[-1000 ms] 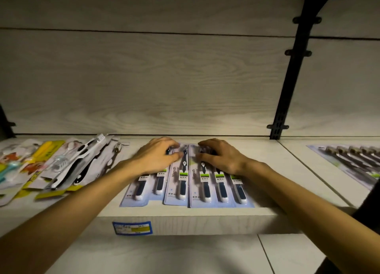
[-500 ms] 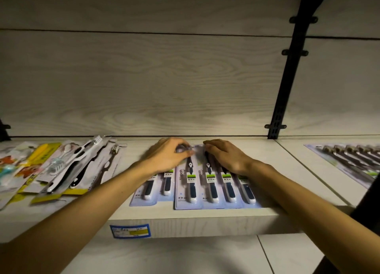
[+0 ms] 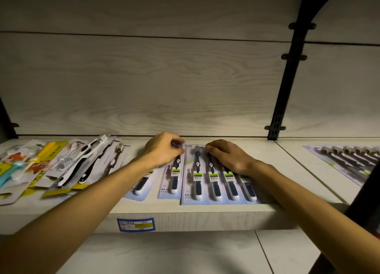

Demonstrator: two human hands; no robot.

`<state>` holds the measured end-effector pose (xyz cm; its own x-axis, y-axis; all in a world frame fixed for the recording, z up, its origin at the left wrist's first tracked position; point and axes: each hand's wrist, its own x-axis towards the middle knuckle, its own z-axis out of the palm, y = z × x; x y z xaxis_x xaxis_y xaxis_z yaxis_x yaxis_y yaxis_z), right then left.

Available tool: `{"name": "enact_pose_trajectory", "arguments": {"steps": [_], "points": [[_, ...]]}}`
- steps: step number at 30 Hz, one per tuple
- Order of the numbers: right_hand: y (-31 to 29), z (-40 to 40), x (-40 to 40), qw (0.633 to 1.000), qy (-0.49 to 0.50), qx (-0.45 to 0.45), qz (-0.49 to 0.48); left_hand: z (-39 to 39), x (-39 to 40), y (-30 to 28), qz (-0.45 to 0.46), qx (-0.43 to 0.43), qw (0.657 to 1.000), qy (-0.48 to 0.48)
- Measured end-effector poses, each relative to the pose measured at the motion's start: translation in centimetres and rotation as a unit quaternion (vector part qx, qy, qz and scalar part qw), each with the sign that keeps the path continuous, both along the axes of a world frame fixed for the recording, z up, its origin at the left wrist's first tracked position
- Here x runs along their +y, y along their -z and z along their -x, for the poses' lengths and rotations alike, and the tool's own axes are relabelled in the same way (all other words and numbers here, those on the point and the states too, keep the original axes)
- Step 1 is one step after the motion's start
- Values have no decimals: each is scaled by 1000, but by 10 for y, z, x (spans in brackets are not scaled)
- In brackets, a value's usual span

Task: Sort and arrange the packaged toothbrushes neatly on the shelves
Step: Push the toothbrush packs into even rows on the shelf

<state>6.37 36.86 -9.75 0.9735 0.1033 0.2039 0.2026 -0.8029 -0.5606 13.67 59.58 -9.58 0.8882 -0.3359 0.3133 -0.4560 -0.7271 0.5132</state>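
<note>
Three blue-backed toothbrush packs lie side by side at the shelf's (image 3: 205,216) front edge. The left pack (image 3: 139,189) is partly hidden under my forearm. My left hand (image 3: 162,150) pinches the top end of the narrow middle pack (image 3: 173,177) with curled fingers. The wide right pack (image 3: 216,189) holds several dark-handled brushes. My right hand (image 3: 228,156) rests on its upper part, with bent fingers touching near the brush heads.
A loose overlapping pile of mixed toothbrush packs (image 3: 61,166), yellow, white and cartoon-printed, lies to the left. Another wide multi-pack (image 3: 345,160) lies on the neighbouring shelf board at right. A black upright bracket (image 3: 283,92) runs up the back wall. A blue price label (image 3: 135,224) sticks to the shelf front.
Both hands have slid toward the back of the shelf, up to the packs' top ends. The left and middle packs have fanned apart from the wide right pack.
</note>
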Motion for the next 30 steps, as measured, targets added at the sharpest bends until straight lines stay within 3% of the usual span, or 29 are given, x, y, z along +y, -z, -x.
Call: {"name": "enact_pose_trajectory", "arguments": {"steps": [3, 9, 16, 30], "points": [[1, 1, -2, 1000, 2, 0, 4, -1, 3, 2, 53, 12, 998, -23], [2, 0, -3, 1000, 9, 5, 16, -2, 10, 3, 67, 21, 995, -75], [0, 0, 0, 1000, 5, -1, 8, 2, -17, 7, 156, 99, 983, -4], [-3, 4, -12, 1000, 15, 19, -5, 12, -41, 8, 295, 151, 940, -77]]}}
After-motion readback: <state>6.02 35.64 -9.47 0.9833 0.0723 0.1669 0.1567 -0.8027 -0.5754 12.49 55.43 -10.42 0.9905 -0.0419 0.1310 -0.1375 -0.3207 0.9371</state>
